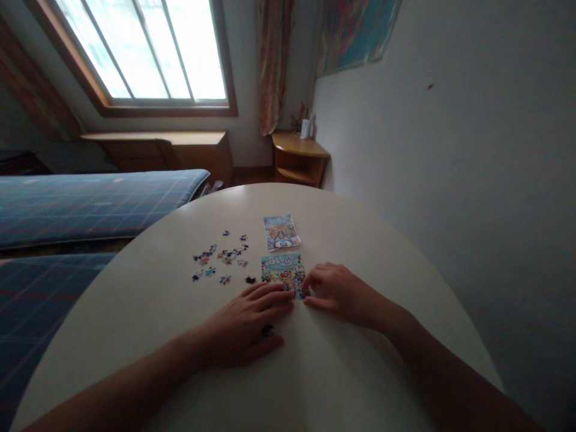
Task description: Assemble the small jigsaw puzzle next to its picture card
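A partly joined jigsaw puzzle (283,270) with a colourful cartoon print lies flat on the white round table (351,228). My left hand (256,318) rests flat, fingers stretched out, with its fingertips over the puzzle's lower left edge. Between its thumb and forefinger a dark loose piece (267,330) shows on the tabletop. At the puzzle's lower right corner my right hand (335,291) is closed, thumb and fingertips pinching a small dark puzzle piece (306,293). The fingers partly hide the puzzle's bottom row.
Several loose puzzle pieces (231,255) are scattered left of the puzzle, one dark piece (251,279) close beside it. Behind the puzzle lies a printed picture sheet (281,233). A plaid mattress (99,201) borders the table's left; a white wall (450,180) stands at the right.
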{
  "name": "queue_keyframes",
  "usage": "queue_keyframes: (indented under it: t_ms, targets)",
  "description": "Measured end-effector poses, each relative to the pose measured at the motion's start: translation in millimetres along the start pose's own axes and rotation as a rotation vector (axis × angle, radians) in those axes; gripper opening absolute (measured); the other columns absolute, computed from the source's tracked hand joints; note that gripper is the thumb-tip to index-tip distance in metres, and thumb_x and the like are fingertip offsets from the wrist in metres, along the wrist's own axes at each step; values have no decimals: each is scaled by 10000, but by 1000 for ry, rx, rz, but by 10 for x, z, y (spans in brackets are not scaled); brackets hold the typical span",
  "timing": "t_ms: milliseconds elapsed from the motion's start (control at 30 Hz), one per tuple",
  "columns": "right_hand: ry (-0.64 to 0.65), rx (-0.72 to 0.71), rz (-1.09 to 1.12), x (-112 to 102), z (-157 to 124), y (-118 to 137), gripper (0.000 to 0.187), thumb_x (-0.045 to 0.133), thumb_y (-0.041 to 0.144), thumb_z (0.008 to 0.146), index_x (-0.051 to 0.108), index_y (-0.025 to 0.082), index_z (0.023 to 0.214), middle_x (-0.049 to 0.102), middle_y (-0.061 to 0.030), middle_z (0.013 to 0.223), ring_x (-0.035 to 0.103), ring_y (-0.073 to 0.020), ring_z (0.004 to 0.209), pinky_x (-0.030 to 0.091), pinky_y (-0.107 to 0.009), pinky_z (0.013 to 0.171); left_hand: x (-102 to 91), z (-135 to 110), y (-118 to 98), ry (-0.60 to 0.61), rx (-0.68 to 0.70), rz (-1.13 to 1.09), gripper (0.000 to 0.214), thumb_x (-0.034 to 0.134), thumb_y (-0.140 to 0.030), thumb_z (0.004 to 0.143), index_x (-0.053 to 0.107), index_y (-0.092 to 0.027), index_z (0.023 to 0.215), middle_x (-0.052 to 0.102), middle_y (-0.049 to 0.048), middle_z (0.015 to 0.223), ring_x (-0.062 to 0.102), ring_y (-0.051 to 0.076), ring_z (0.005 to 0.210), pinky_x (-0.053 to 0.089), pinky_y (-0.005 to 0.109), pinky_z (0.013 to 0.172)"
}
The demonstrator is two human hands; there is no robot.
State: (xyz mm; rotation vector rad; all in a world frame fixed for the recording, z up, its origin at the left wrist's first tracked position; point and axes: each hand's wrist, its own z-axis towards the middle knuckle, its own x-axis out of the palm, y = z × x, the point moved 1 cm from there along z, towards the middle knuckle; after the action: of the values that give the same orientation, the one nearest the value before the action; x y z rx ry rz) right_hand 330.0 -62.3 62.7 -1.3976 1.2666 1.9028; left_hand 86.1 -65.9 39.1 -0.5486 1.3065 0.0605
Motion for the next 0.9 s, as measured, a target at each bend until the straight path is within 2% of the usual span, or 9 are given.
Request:
queue_keyframes:
  t_ms: [333, 600, 900]
  targets:
    - [-18, -2, 6, -3, -5, 13, 120, 754, 244, 785, 712, 212, 893, 673, -29, 830, 602, -185, 773, 443, -304, 736, 14, -5, 13, -26, 16, -16, 567, 585, -367, 924, 429, -248, 1456, 466, 71, 1504, 390, 294, 1399, 319, 497, 1162]
    - [-13, 5, 6, -11, -8, 12, 114, 753, 237, 785, 712, 213, 889, 669, -22, 826, 601, -183, 767, 440, -305, 733, 15, -2, 7, 29, -2, 48, 537, 554, -385, 939, 447, -220, 1438, 425, 67, 1534, 364, 296, 1412, 306, 496, 1169]
    - [-16, -1, 1, 1, -12, 12, 108, 746, 229, 787, 711, 213, 887, 671, -17, 821, 602, -175, 761, 431, -294, 733, 20, -1, 11, -9, 7, 3, 529, 571, -368, 932, 453, -235, 1430, 449, 64, 1517, 373, 288, 1409, 306, 494, 1171]
